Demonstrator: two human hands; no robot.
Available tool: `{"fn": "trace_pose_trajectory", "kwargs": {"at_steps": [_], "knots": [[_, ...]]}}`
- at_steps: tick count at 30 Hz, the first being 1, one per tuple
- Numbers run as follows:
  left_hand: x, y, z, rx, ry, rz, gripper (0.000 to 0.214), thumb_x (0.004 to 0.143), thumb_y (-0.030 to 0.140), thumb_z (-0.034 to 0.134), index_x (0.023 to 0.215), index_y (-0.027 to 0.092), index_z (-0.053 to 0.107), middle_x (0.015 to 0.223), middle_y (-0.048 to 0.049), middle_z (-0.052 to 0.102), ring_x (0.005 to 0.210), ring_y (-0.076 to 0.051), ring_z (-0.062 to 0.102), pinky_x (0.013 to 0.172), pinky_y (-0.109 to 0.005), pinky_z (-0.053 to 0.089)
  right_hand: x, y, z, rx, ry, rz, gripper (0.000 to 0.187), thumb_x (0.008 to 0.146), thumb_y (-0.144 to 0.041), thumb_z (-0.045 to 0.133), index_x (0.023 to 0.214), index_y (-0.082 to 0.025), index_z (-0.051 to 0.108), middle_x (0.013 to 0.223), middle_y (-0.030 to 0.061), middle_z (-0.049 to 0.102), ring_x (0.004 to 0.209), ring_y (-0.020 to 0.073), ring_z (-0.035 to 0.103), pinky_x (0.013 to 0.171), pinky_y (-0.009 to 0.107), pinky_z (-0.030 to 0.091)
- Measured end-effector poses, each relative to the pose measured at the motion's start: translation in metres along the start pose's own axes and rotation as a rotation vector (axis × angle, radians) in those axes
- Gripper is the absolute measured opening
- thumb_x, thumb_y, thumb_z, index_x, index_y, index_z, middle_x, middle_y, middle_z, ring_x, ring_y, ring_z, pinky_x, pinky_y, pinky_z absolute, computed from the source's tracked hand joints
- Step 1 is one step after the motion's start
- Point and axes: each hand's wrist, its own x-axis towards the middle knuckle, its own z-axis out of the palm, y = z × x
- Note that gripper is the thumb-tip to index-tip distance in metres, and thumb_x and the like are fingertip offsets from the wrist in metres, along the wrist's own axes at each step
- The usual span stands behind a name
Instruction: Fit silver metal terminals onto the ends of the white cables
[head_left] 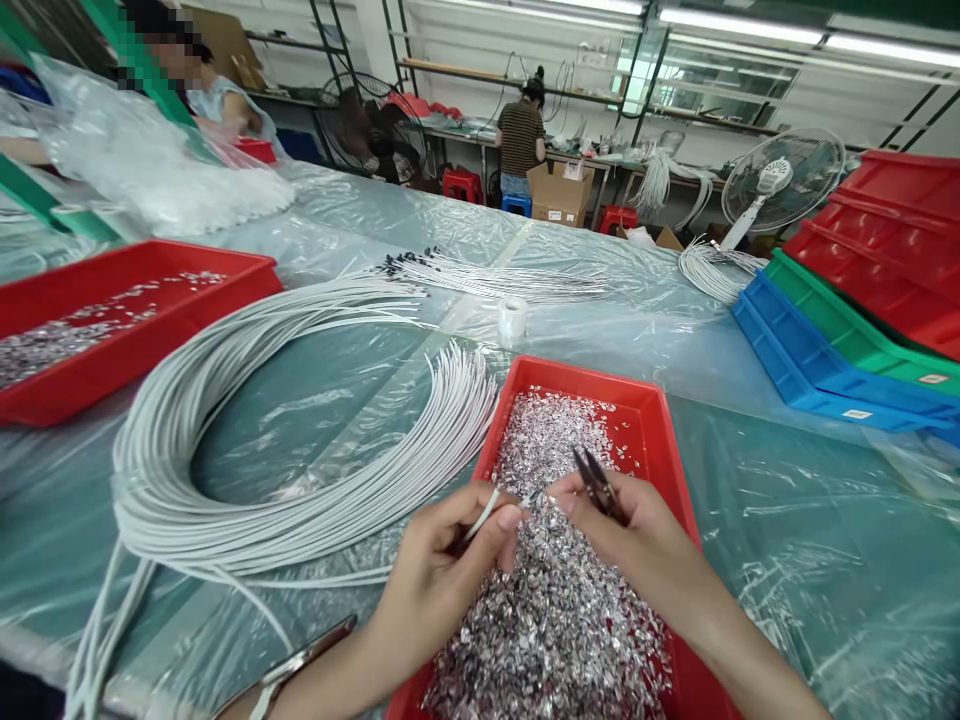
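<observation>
Above the red tray (645,430), cut off at its near end, with white cable (484,515) pinched in the left hand (450,545) and a part-hidden dark tool (596,482) held in the pinching right hand (645,530), with fingertip contents indistinct.

Left hand (439,565) pinches; right hand (641,525) pinches just beside.
</observation>
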Motion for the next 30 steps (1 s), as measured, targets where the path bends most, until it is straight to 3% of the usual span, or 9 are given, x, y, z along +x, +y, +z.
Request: {"fn": "trace_pose_trajectory", "kwargs": {"at_steps": [3,5,8,11,14,18,24,30], "knots": [[0.001,0.001,0.000,-0.101,-0.022,-0.056,0.026,0.092,0.029,0.046,0.070,0.018,0.053,0.053,0.0042,0.052,0.049,-0.009,0.049,0.050,-0.019,0.040,0.008,0.002,-0.010,-0.070,0.153,-0.076,0.019,0.080,-0.033,0.060,0.069,-0.021,0.052,0.056,-0.0084,0.029,0.051,0.0117,0.025,0.048,0.027,0.020],[0.000,0.001,0.000,-0.159,-0.047,-0.075,0.027,0.093,0.033,0.044,0.074,0.017,0.053,0.054,0.0037,0.051,0.050,-0.009,0.048,0.051,-0.020,0.039,0.009,0.002,-0.012,-0.073,0.159,-0.084,0.027,0.082,-0.036,0.058,0.064,-0.022,0.046,0.056,-0.0083,0.029,0.049,0.0115,0.024,0.047,0.027,0.020],[-0.001,-0.001,0.001,-0.255,-0.110,-0.115,0.029,0.095,0.037,0.039,0.081,0.017,0.053,0.056,0.0029,0.051,0.050,-0.009,0.043,0.048,-0.021,0.034,0.007,-0.001,-0.011,-0.081,0.128,-0.103,0.030,0.085,-0.038,0.056,0.063,-0.022,0.044,0.056,-0.0081,0.027,0.049,0.0115,0.022,0.047,0.027,0.020],[-0.004,-0.004,0.002,-0.352,-0.158,-0.150,0.025,0.096,0.038,0.037,0.088,0.018,0.049,0.058,0.0032,0.050,0.050,-0.009,0.041,0.046,-0.021,0.030,0.003,-0.003,-0.007,-0.069,0.066,-0.156,0.024,0.085,-0.037,0.057,0.070,-0.021,0.050,0.061,-0.0061,0.032,0.055,0.0124,0.030,0.051,0.026,0.027],[-0.006,-0.006,0.004,-0.423,-0.174,-0.148,0.023,0.097,0.037,0.038,0.085,0.019,0.047,0.066,0.0045,0.042,0.051,-0.007,0.040,0.047,-0.021,0.030,-0.002,-0.002,-0.004,-0.097,-0.029,-0.206,0.015,0.089,-0.036,0.054,0.082,-0.023,0.055,0.068,-0.0036,0.043,0.063,0.0140,0.039,0.056,0.027,0.032],[-0.008,-0.007,0.004,-0.437,-0.235,-0.167,0.026,0.098,0.035,0.035,0.080,0.019,0.046,0.061,0.0067,0.031,0.049,-0.007,0.029,0.043,-0.021,0.024,-0.007,-0.002,-0.003,-0.253,-0.129,-0.276,0.013,0.093,-0.036,0.047,0.091,-0.026,0.054,0.073,-0.0020,0.051,0.065,0.0151,0.046,0.056,0.028,0.033],[-0.008,-0.004,0.000,-0.393,-0.304,-0.174,0.031,0.098,0.038,0.032,0.075,0.019,0.042,0.059,0.0076,0.030,0.046,-0.007,0.025,0.042,-0.021,0.020,-0.007,-0.011,-0.004,-0.417,-0.155,-0.265,0.034,0.098,-0.042,0.029,0.103,-0.022,0.055,0.069,0.0000,0.050,0.066,0.0175,0.052,0.062,0.031,0.040],[-0.009,-0.003,0.000,-0.375,-0.302,-0.176,0.031,0.098,0.037,0.031,0.075,0.019,0.042,0.060,0.0068,0.032,0.048,-0.008,0.027,0.043,-0.021,0.022,-0.008,-0.006,-0.001,-0.433,-0.159,-0.274,0.026,0.097,-0.037,0.035,0.096,-0.024,0.057,0.067,-0.0001,0.055,0.066,0.0177,0.055,0.062,0.030,0.041]]}}
